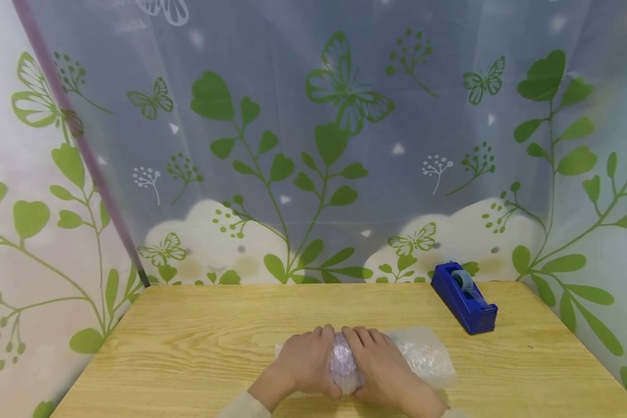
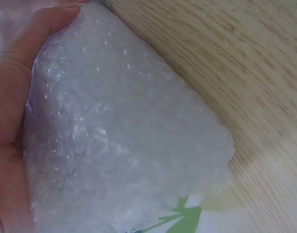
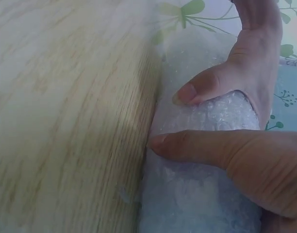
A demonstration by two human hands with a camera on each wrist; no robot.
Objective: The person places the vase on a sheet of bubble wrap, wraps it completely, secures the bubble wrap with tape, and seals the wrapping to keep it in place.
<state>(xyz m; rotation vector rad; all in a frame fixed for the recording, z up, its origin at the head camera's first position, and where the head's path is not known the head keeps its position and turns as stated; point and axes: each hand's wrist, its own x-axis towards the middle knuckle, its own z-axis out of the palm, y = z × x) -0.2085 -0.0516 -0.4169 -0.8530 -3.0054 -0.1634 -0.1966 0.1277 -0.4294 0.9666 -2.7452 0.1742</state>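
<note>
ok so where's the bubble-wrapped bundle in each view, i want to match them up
Head: low, just right of centre; the bubble-wrapped bundle is between the left hand and right hand.
Left wrist: it fills much of the left and middle, with the left hand at the left edge.
Right wrist: right of centre, reaching the bottom edge, both hands on it.
Shared landmark: the wood-grain tabletop, upper right in left wrist, left side in right wrist.

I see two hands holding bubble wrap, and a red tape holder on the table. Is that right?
Not red: the head view shows the tape holder on the table is blue. The left hand and right hand do hold bubble wrap.
</note>
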